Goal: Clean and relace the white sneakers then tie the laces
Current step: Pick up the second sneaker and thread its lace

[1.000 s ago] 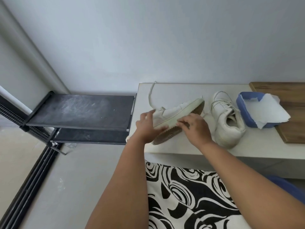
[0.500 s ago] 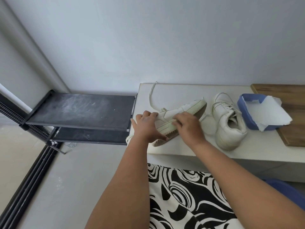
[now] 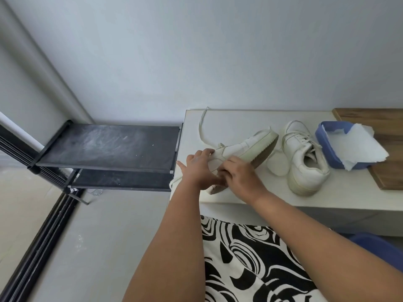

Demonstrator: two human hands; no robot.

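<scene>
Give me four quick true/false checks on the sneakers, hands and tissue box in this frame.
1. Both hands hold the tilted sneaker. True: left hand and right hand grip it.
2. The second sneaker stands upright on the white bench. True.
3. The blue box sits on the black shelf. False: it sits on the wooden board, right of the sneakers.
4. The held sneaker is fully laced. False: a loose lace trails across the bench.

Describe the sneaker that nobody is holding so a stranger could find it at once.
On the white bench against the wall, look just left of the blue tub of paper. The sneaker rests there on its sole, laced, unlike its tilted twin in both hands.
</scene>
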